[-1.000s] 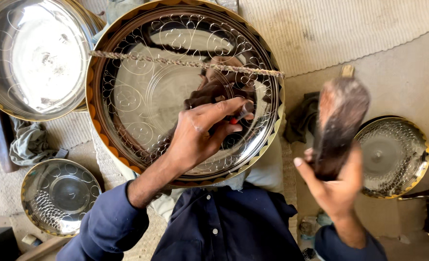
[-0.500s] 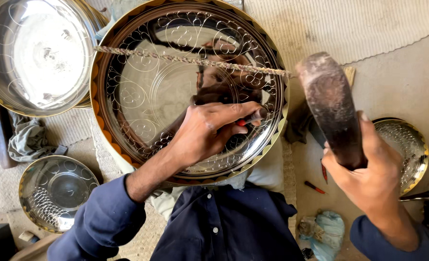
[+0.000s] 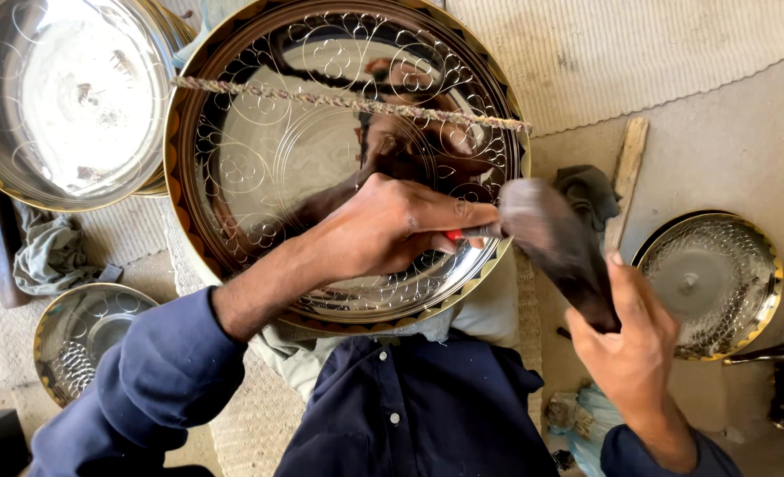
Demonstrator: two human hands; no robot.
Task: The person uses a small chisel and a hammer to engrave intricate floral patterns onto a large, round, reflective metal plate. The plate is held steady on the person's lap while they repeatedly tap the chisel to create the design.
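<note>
Both hands closed: left hand (image 3: 388, 230) pinches chisel (image 3: 467, 234) on tray (image 3: 233, 168); right hand (image 3: 630, 344) grips mallet (image 3: 551, 238).

Trays, rags and matting all around the work

Up at top left, a big shiny round tray (image 3: 56, 97) with faint engraved circles, catching the light hard. Below it a crumpled grey-green rag (image 3: 52, 252) lies on the floor, and just under that a smaller engraved plate (image 3: 83, 336) with a gold rim. Over on the right, another gold-rimmed plate (image 3: 710, 283) with a dense mesh pattern sits on the bare floor (image 3: 727, 159). Beside it a wooden stick (image 3: 626, 181) lies upright in view, a dark cloth (image 3: 586, 194) bunched against it. Ribbed pale matting (image 3: 639, 53) spreads across the top right.
</note>
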